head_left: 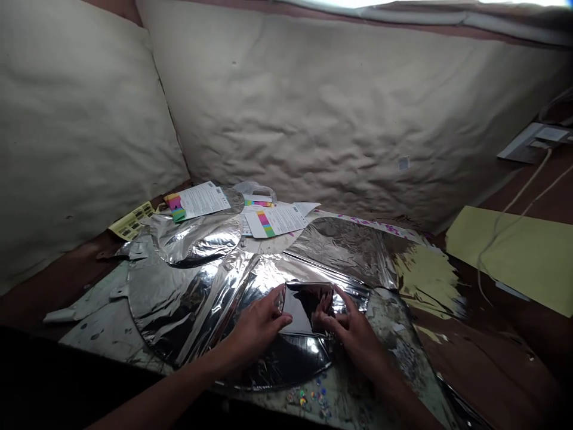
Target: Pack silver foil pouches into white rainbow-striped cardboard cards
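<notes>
A large flat silver foil balloon with rounded, seamed edges lies across the worktable. Over its right part is a folded, mirror-smooth rectangle of foil, which reflects fingers and something pale. My left hand pinches the left edge of this rectangle, thumb on top and fingers at the far corner. At the opposite edge, my right hand has its index finger along the far corner and its thumb at the near one. Whether the rectangle is one piece with the balloon I cannot tell.
Printed cards with coloured stripes lie behind the foil, with more cards at the back left. Small shiny confetti bits dot the table's front edge. Yellow sheets and a hanging white cable are at right. Paper-covered walls enclose the back.
</notes>
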`<state>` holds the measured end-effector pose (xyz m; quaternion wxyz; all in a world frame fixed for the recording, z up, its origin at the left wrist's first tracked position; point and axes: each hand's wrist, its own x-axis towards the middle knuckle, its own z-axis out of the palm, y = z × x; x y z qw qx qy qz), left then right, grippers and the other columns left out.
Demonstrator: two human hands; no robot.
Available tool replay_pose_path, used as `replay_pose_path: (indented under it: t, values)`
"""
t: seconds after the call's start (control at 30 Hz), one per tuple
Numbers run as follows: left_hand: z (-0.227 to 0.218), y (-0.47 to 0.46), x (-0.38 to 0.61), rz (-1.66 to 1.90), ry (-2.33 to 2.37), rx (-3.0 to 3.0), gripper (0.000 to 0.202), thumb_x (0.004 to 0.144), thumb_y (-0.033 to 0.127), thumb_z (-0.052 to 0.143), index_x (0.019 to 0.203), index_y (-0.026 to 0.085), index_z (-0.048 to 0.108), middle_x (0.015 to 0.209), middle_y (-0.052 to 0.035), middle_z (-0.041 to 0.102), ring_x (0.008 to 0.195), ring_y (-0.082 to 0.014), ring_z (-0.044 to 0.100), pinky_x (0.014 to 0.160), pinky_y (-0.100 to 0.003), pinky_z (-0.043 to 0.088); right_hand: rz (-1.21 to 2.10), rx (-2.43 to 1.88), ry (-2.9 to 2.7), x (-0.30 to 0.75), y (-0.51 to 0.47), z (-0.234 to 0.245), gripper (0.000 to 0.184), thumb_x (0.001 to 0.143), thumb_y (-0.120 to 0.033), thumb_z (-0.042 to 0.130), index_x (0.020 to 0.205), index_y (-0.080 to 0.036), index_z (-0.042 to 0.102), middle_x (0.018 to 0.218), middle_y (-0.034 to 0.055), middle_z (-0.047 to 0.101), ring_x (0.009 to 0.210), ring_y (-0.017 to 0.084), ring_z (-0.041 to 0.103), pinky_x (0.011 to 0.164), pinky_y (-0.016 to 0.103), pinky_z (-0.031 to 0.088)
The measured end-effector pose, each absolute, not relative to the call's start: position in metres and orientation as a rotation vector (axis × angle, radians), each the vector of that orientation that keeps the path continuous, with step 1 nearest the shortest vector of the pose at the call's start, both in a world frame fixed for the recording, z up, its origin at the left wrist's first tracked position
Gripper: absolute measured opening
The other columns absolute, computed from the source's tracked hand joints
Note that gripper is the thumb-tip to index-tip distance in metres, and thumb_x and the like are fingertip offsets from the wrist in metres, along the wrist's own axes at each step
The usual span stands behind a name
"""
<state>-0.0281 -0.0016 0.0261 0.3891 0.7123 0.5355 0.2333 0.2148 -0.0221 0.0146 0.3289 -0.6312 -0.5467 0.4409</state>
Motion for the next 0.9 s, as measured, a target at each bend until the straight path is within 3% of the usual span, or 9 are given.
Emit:
replay_pose_path:
  t: [0.23, 0.3, 0.37, 0.5, 0.6, 0.67, 0.77, 0.83, 0.9]
  values:
    - [0.021, -0.008, -0.023, 0.492, 1.474, 1.893, 0.071, 0.091, 0.031, 0.051, 0.153, 0.014, 0.02, 0.088, -0.0041, 0.074, 0.086, -0.0256, 0.069, 0.078, -0.037, 0.048, 0.97, -1.724, -1.589, 0.207, -0.031, 0.015, 0.076, 0.094, -0.048, 0.047, 0.156, -0.018, 0.015, 0.074, -0.001, 0.07, 0.066, 0.02, 0.065, 0.066, 0.03, 0.046]
    - [0.019, -0.013, -0.016, 0.566, 1.564, 2.019, 0.077, 0.093, 0.028, 0.048, 0.155, 0.013, 0.007, 0.104, -0.0104, 0.072, 0.094, -0.0267, 0.068, 0.081, -0.039, 0.049, 0.848, -1.78, -1.696, 0.206, -0.029, 0.013, 0.069, 0.096, -0.044, 0.043, 0.155, -0.019, 0.018, 0.075, 0.0001, 0.07, 0.068, 0.022, 0.066, 0.068, 0.032, 0.046]
    - [0.019, -0.018, -0.006, 0.703, 1.671, 2.248, 0.078, 0.094, 0.026, 0.046, 0.156, 0.014, 0.001, 0.132, -0.0189, 0.059, 0.117, -0.0298, 0.06, 0.094, -0.044, 0.046, 0.77, -1.823, -1.791, 0.205, -0.027, 0.01, 0.065, 0.097, -0.04, 0.04, 0.155, -0.02, 0.02, 0.077, 0.001, 0.071, 0.069, 0.022, 0.067, 0.068, 0.032, 0.046]
    - [0.012, -0.015, 0.012, 0.631, 1.492, 2.748, 0.067, 0.097, 0.037, 0.045, 0.156, 0.019, 0.017, 0.158, -0.0143, 0.029, 0.146, -0.0312, 0.025, 0.116, -0.049, 0.024, 0.707, -1.798, -1.914, 0.207, -0.025, 0.007, 0.06, 0.097, -0.033, 0.035, 0.155, -0.02, 0.023, 0.086, 0.0056, 0.073, 0.071, 0.023, 0.068, 0.067, 0.033, 0.048]
    - [0.0, -0.009, 0.017, 0.457, 1.471, 2.79, 0.069, 0.097, 0.053, 0.042, 0.152, 0.014, 0.029, 0.158, -0.0147, 0.03, 0.147, -0.033, 0.023, 0.116, -0.05, 0.026, 0.678, -1.746, -1.981, 0.211, -0.022, 0.012, 0.056, 0.097, -0.028, 0.035, 0.152, -0.019, 0.029, 0.091, 0.0075, 0.074, 0.07, 0.022, 0.068, 0.067, 0.033, 0.051]
    - [-0.008, -0.008, 0.017, 0.405, 1.498, 2.761, 0.071, 0.097, 0.056, 0.039, 0.152, 0.013, 0.029, 0.159, -0.0157, 0.028, 0.147, -0.0344, 0.021, 0.115, -0.051, 0.027, 0.496, -1.732, -2.015, 0.212, -0.019, 0.019, 0.05, 0.097, -0.027, 0.038, 0.146, -0.018, 0.042, 0.101, 0.0107, 0.073, 0.085, 0.025, 0.069, 0.075, 0.037, 0.053]
    - [-0.014, -0.009, 0.016, 0.393, 1.509, 2.717, 0.071, 0.097, 0.054, 0.041, 0.154, 0.015, 0.026, 0.161, -0.0164, 0.021, 0.148, -0.0361, 0.015, 0.115, -0.054, 0.024, 0.155, -1.594, -2.132, 0.207, -0.011, 0.024, 0.044, 0.097, -0.032, 0.043, 0.137, -0.016, 0.054, 0.138, 0.0146, 0.057, 0.13, 0.031, 0.049, 0.105, 0.047, 0.042]
    - [-0.014, -0.011, 0.015, 0.373, 1.544, 2.67, 0.072, 0.095, 0.048, 0.046, 0.155, 0.016, 0.024, 0.161, -0.0171, 0.017, 0.149, -0.0382, 0.011, 0.116, -0.057, 0.021, 0.179, -1.463, -2.3, 0.2, -0.005, 0.021, 0.051, 0.098, -0.038, 0.044, 0.145, -0.017, 0.046, 0.154, 0.011, 0.04, 0.145, 0.029, 0.029, 0.116, 0.047, 0.031]
    - [-0.013, -0.011, 0.015, 0.334, 1.593, 2.608, 0.075, 0.09, 0.04, 0.052, 0.156, 0.017, 0.024, 0.162, -0.0174, 0.015, 0.149, -0.0391, 0.008, 0.116, -0.058, 0.02, 0.318, -1.407, -2.444, 0.192, 0.001, 0.012, 0.06, 0.099, -0.044, 0.042, 0.152, -0.019, 0.032, 0.159, 0.0083, 0.029, 0.148, 0.026, 0.022, 0.119, 0.047, 0.026]
